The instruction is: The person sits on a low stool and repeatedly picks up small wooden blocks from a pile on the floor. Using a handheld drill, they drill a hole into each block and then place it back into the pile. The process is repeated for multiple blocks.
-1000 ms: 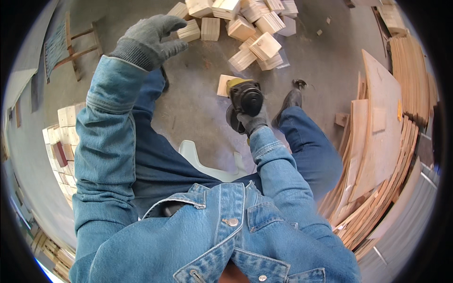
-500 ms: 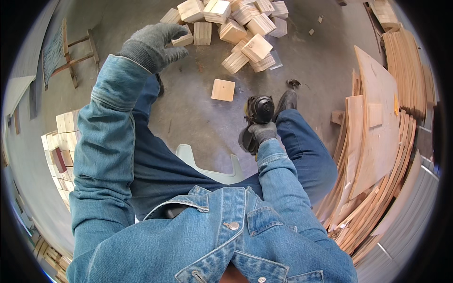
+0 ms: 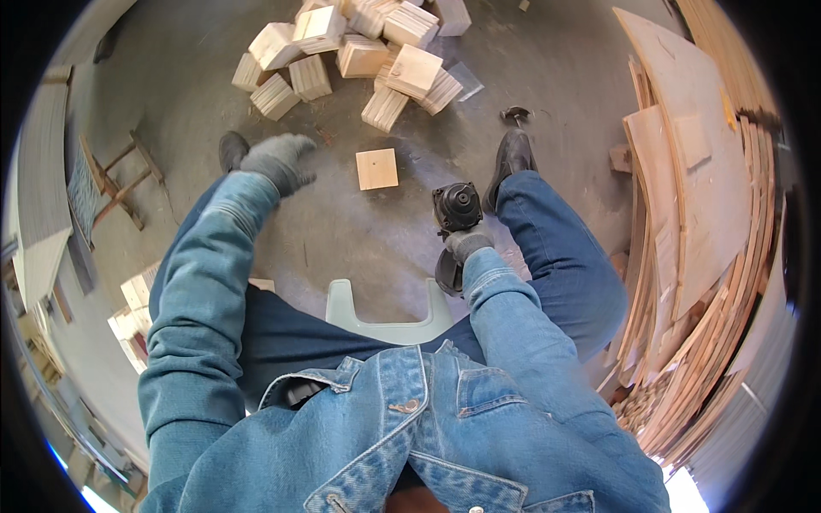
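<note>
My right grip (image 3: pixel 469 243) wraps the black power tool (image 3: pixel 457 207), apparently held clear, right of the single wooden block (image 3: pixel 377 169) on the floor (image 3: pixel 333 235); my blurred left grip (image 3: pixel 280 162) looks spread, empty. Moving the tool calls for steadiness.

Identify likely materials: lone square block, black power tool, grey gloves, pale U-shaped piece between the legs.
Square block: bare wood, unvarnished-looking; pale tan, matte top.
Power tool: probably hard plastic housing, from its black, slightly glossy molded look; metal parts possible.
Gloves: likely knit fabric; soft, dull surface.
U-shaped piece: smooth, uniform; plastic or painted metal, can't tell.
</note>
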The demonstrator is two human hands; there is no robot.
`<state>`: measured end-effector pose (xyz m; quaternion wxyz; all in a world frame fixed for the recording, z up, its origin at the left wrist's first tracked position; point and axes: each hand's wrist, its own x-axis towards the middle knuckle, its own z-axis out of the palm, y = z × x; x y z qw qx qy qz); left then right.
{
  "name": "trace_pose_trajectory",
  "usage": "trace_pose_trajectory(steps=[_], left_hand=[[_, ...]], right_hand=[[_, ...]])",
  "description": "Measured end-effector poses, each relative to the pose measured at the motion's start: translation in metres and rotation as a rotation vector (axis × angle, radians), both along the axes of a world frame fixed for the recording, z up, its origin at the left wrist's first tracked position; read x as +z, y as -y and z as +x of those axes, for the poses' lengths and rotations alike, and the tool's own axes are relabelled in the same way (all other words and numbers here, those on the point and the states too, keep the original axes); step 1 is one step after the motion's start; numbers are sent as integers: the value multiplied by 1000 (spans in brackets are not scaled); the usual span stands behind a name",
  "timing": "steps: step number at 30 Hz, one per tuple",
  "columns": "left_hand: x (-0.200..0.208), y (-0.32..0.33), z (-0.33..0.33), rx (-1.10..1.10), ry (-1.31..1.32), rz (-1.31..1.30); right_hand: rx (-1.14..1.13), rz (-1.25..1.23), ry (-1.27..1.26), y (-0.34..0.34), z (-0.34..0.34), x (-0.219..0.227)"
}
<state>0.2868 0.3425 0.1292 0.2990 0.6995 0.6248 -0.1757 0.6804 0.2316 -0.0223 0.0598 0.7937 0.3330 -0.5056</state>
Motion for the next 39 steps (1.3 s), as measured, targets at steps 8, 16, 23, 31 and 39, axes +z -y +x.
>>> trace_pose_trajectory(steps=[8, 16, 23, 31, 39], left_hand=[[-97, 0, 76, 37, -23, -92], [-177, 10, 115, -11, 23, 93], [-218, 23, 100, -62, -20, 167], [-160, 34, 111, 189, -22, -26], [-92, 22, 76, 221, 129, -55]], right_hand=[[155, -109, 162, 12, 19, -33], [58, -228, 76, 15, 19, -29], [-21, -190, 10, -2, 4, 3], [187, -159, 136, 6, 12, -11], [273, -10, 170, 4, 13, -21]])
